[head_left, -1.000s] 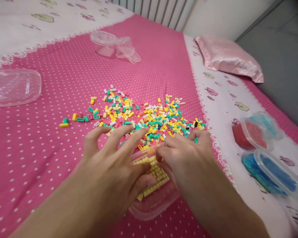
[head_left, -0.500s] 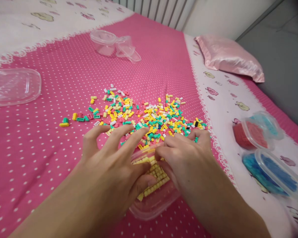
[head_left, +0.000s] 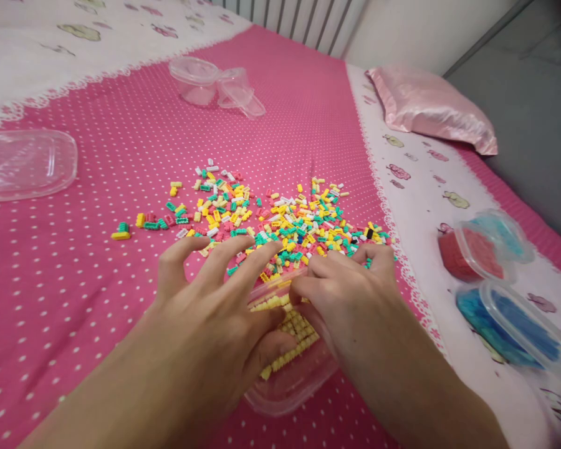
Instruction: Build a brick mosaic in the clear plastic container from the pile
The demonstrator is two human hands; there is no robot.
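My left hand [head_left: 206, 315] is spread over the tub [head_left: 292, 390], thumb on the yellow bricks [head_left: 290, 328] inside it. My right hand [head_left: 350, 305] curls its fingertips onto those bricks; I cannot tell if they pinch one. Just beyond the tub lie loose bricks [head_left: 280, 218].

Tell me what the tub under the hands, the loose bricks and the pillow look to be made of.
Tub: thin clear plastic, glossy; the bedspread shows through its wall. Bricks: probably hard moulded plastic, given the uniform shapes and flat solid colours. Pillow: satin-like fabric, judging by its sheen and creases.
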